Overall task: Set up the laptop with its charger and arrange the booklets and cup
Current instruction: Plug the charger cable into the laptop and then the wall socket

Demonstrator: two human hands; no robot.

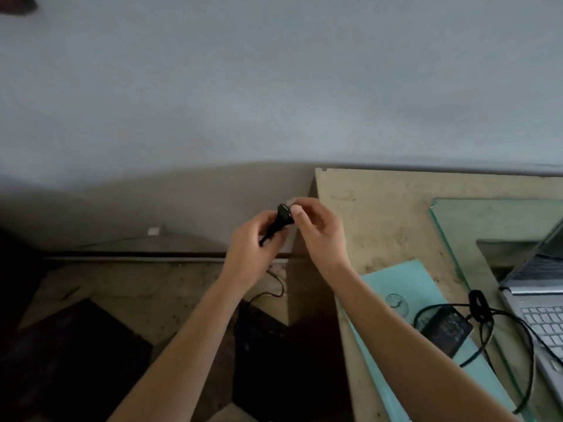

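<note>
A black charger plug is held up in front of the wall, left of the desk's corner. My left hand grips its cable end from below, and my right hand pinches the plug's head from the right. The black charger brick lies on a teal booklet on the desk, with its cable looping around it. An open silver laptop stands at the right edge. No cup is in view.
The beige desk carries a glass sheet under the laptop. A thin black wire hangs down beside the desk's left side. Dark shapes lie on the floor at lower left. A small white object sits low on the wall.
</note>
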